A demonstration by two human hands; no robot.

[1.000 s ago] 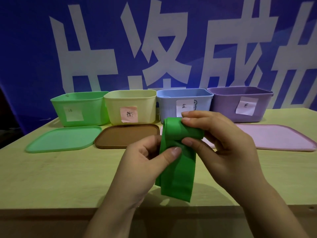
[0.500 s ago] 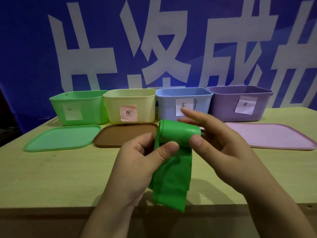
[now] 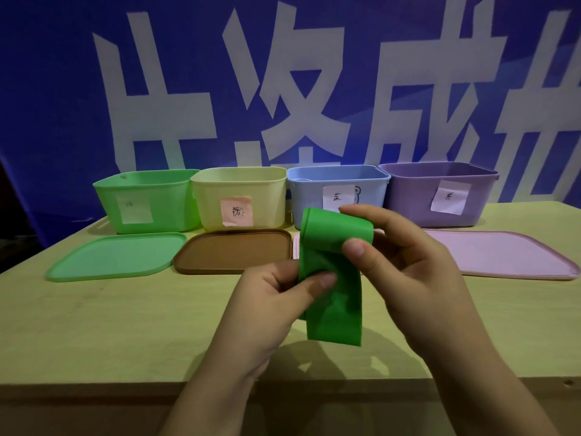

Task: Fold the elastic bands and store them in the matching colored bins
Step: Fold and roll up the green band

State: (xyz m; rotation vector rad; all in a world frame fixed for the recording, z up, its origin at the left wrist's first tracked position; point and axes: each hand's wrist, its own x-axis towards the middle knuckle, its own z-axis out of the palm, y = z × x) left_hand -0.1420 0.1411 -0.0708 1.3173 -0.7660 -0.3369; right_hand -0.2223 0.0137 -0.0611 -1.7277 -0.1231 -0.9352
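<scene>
A green elastic band (image 3: 333, 297) is held in the air above the table's front half, its top rolled over and its tail hanging down. My left hand (image 3: 270, 309) pinches the band's left edge between thumb and fingers. My right hand (image 3: 408, 272) grips the rolled top, thumb in front and fingers over the back. The green bin (image 3: 147, 199) stands at the back left, open, with a paper label. Beside it in a row stand the yellow bin (image 3: 239, 196), the blue bin (image 3: 336, 190) and the purple bin (image 3: 440, 193).
Lids lie flat in front of the bins: a green lid (image 3: 116, 256), a brown lid (image 3: 232, 251) and a pink lid (image 3: 500, 254). A blue banner with large white characters hangs behind. The wooden table (image 3: 125, 325) ends at a front edge near me.
The roll at the band's top has grown and the hanging tail has become shorter. My right-hand fingers have shifted round the roll; my left thumb stays on the band's edge.
</scene>
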